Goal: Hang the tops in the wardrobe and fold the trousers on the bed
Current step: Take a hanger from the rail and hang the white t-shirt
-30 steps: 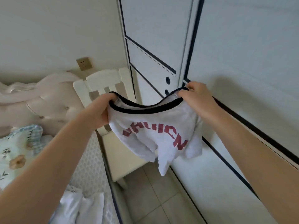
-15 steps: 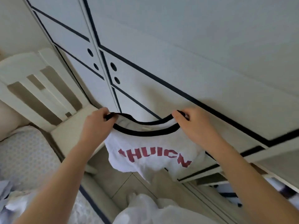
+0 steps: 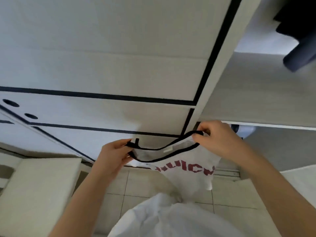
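A white top point(image 3: 196, 161) with a black-trimmed neckline and red letters hangs in the air in front of the wardrobe point(image 3: 119, 71). My left hand point(image 3: 113, 155) pinches the left side of the black collar. My right hand point(image 3: 217, 137) pinches the right side, a little higher, so the neck opening is stretched between them. The top's body droops below my right hand. To the right, the wardrobe's open compartment point(image 3: 266, 93) shows a pale interior wall and a shelf edge.
A dark garment point(image 3: 301, 31) hangs at the top right inside the open compartment. A cream chair seat point(image 3: 39, 189) stands at the lower left. Tiled floor point(image 3: 136, 183) lies below the hands, and my own white clothing point(image 3: 171, 218) fills the bottom centre.
The view has swung right, from the chair and shut doors toward the wardrobe's open compartment. Both hands kept their hold on the collar and carried the top rightward.
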`<state>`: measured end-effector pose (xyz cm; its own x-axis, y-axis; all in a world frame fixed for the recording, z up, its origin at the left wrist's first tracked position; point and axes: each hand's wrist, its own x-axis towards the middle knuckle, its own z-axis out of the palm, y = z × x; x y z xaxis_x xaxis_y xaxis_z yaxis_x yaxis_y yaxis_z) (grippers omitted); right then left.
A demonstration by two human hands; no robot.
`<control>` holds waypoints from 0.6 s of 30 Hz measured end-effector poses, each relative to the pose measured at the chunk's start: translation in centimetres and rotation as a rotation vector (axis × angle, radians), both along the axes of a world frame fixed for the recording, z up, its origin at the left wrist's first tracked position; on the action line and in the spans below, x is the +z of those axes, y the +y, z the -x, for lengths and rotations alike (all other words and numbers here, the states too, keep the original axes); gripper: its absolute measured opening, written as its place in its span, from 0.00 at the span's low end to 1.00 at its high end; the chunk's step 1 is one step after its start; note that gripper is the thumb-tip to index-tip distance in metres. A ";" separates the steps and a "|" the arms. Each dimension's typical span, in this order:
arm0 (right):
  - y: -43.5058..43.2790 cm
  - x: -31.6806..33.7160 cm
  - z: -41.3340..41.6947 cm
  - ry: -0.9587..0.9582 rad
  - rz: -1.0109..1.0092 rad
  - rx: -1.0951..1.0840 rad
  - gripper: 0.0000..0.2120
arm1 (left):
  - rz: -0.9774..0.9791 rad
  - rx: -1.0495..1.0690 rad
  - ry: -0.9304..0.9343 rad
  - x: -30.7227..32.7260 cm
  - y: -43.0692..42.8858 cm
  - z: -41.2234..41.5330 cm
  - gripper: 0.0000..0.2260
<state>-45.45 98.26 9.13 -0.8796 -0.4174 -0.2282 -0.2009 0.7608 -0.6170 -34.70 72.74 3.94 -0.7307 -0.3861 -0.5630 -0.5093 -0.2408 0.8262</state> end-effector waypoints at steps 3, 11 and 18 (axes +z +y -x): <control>3.2 -0.9 0.3 0.006 -0.018 -0.142 0.10 | -0.377 -0.038 -0.064 0.3 1.5 1.6 0.09; 10.2 -1.4 0.9 0.066 0.154 -0.482 0.09 | -0.585 -0.183 -0.097 2.7 7.3 5.4 0.13; 17.1 -1.5 3.5 0.122 0.121 -0.533 0.11 | -0.683 -0.150 0.038 3.7 14.4 8.3 0.14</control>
